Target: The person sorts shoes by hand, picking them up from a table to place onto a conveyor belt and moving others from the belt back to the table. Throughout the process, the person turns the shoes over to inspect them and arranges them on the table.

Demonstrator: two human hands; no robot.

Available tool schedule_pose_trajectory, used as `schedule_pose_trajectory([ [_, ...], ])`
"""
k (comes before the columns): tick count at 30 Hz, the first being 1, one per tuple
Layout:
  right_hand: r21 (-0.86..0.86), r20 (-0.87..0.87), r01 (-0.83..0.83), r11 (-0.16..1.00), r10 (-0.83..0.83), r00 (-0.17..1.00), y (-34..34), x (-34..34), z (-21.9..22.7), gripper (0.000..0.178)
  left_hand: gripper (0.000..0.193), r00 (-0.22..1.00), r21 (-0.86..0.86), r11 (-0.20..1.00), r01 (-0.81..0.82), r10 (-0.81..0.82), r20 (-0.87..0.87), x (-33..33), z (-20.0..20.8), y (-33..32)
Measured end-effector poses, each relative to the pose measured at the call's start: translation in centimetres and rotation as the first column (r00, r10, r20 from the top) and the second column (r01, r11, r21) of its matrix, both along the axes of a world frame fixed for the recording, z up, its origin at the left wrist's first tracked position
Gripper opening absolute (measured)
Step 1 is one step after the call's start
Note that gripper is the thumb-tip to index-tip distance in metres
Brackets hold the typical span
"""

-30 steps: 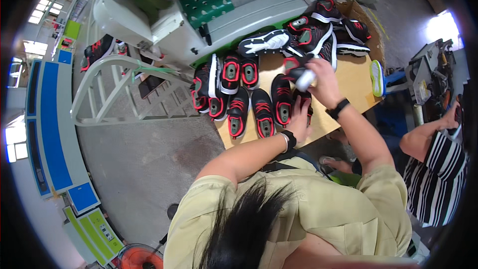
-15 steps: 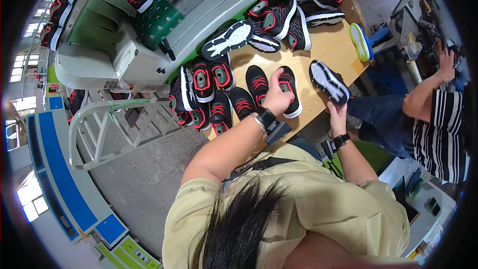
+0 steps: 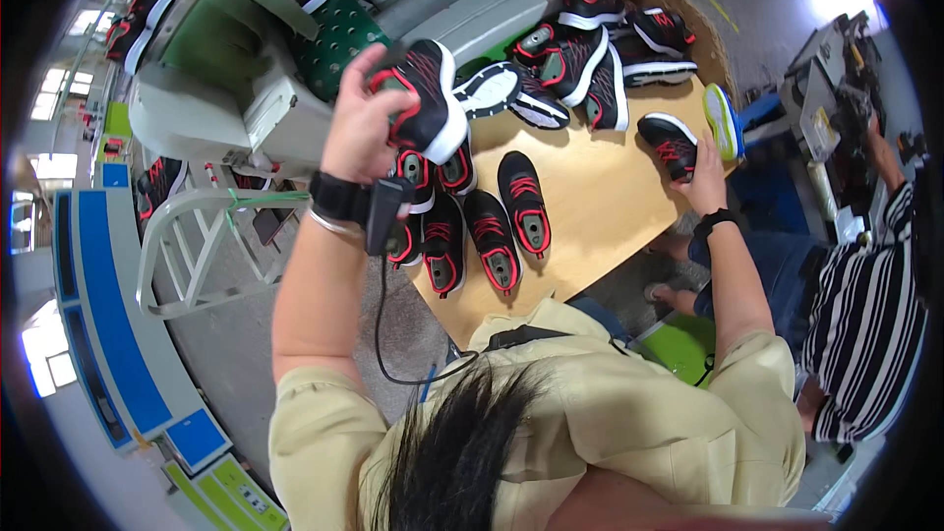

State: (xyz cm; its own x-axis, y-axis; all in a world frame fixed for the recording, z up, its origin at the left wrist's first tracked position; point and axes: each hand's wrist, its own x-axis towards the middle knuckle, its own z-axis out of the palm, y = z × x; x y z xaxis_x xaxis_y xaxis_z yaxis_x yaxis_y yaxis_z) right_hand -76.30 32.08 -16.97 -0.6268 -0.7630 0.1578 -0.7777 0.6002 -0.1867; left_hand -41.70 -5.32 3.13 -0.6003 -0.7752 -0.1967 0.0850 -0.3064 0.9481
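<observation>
- Black shoe point(image 3: 433, 106), red-laced, white-soled: aloft, left hand point(image 3: 360, 130) pinching its collar.
- Matching shoe point(image 3: 669, 144): right hand point(image 3: 706, 180) clasping its heel, near table's point(image 3: 605, 199) right edge.
- Table, from here: wide wood stretch midway.

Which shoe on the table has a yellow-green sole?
The shoe at the right edge of the table, just beyond the right hand; the black-and-red shoes show white or black-and-white soles.
</observation>
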Motion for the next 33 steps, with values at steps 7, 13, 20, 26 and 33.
schedule_pose_trajectory([
  [7, -0.234, 0.789, 0.375, 0.897, -0.050, 0.613, -0.8, 4.4, -0.3, 0.058, 0.074, 0.856, -0.839, 0.530, -0.126, 0.486, 0.178, -3.1, -1.3, -11.4],
  [13, -0.423, 0.885, 0.431, 0.797, 0.262, 0.385, -8.4, 10.7, 9.7, 0.062, 0.082, 0.716, -0.828, 0.464, -0.315, 0.689, 0.113, -5.2, -3.1, -15.4],
  [20, -0.822, 0.208, -0.134, 0.553, 0.511, 0.834, -30.7, 6.3, 20.0, 0.066, 0.062, 0.914, -0.867, 0.487, -0.102, 0.390, 0.111, -0.6, -4.1, -1.0],
  [26, -0.333, 0.263, -0.062, 0.941, 0.156, 0.952, -42.8, 6.2, 17.6, 0.076, 0.044, 0.880, -0.698, 0.649, 0.304, 0.090, 0.467, 6.2, -8.2, 8.9],
  [33, -0.164, 0.125, -0.253, 0.953, 0.274, 0.953, -26.0, 2.3, 10.9, 0.066, 0.024, 0.877, -0.605, 0.740, 0.295, 0.041, 0.479, 10.3, -10.3, 13.4],
])
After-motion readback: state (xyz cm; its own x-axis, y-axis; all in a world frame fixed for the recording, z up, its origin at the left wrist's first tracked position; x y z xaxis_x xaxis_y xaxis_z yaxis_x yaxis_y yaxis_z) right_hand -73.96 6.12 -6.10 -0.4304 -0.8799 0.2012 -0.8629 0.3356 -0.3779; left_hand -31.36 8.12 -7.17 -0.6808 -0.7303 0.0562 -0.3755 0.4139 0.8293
